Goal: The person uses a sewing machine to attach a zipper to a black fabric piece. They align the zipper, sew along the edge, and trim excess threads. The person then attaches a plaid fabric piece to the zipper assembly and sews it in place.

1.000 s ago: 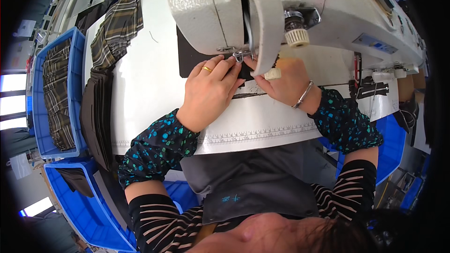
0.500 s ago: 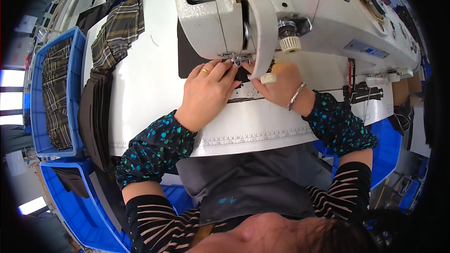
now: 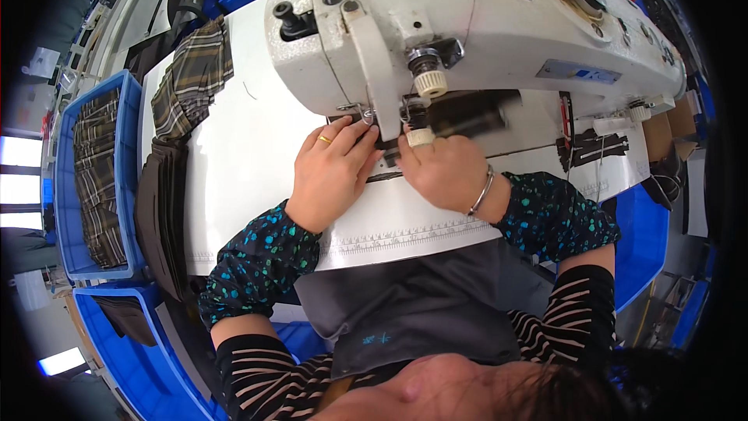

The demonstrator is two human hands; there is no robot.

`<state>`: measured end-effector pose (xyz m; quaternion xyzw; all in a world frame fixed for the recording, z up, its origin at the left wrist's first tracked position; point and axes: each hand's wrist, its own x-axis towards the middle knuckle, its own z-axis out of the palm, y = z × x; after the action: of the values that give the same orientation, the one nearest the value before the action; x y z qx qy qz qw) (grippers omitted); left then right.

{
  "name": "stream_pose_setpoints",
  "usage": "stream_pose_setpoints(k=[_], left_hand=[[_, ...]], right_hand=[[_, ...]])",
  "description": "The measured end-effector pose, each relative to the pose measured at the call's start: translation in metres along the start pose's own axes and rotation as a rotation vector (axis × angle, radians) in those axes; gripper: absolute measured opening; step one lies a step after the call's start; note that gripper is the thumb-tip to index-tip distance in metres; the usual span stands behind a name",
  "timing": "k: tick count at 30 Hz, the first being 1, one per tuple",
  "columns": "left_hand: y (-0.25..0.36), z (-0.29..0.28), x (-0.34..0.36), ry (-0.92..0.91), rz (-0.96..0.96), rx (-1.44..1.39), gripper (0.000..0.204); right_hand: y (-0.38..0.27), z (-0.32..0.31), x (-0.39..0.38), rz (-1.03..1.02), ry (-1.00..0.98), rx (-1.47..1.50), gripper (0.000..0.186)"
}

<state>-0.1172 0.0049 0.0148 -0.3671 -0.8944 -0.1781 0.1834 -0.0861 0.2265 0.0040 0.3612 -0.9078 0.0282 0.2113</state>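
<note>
A white sewing machine [image 3: 499,31] stands over the white table. My left hand [image 3: 331,175], with a ring on one finger, lies just left of the presser foot [image 3: 368,116]. Its bent fingertips hold a dark fabric piece at the needle area. On the other side, my right hand [image 3: 442,173], wearing a bracelet, has its fingers closed at the same place, partly behind a cream knob [image 3: 421,137]. Most of the dark fabric [image 3: 471,114] shows behind that hand, blurred, under the machine arm. The fingertips and the cloth between them are partly hidden.
Plaid fabric [image 3: 195,70] and a stack of dark pieces [image 3: 161,210] lie at the table's left. Beyond stands a blue crate [image 3: 132,187] of plaid pieces. Another blue bin [image 3: 125,359] is below it. Small black strips and red-handled tweezers [image 3: 566,121] lie at right.
The dark fabric has moved from left of the needle to the right, behind my right hand. The machine appears further left and lower in view. My right hand has shifted left and down.
</note>
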Motion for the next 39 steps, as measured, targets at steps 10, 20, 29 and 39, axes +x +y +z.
stream_pose_setpoints(k=[10,20,29,39], left_hand=[[0.000,-0.011,-0.005,-0.081,0.021,0.103,0.024],[0.016,0.020,0.021,-0.063,0.326,0.330,0.042],[0.022,0.029,0.031,-0.124,0.242,0.436,0.049],[0.022,0.034,0.029,-0.217,0.220,0.530,0.045]], right_hand=[[0.082,-0.143,-0.041,0.179,0.445,-0.321,0.011],[0.319,-0.225,-0.200,1.095,0.735,0.067,0.042],[0.285,-0.179,-0.235,1.091,1.145,0.040,0.047],[0.290,-0.167,-0.245,1.100,0.912,-0.068,0.048]])
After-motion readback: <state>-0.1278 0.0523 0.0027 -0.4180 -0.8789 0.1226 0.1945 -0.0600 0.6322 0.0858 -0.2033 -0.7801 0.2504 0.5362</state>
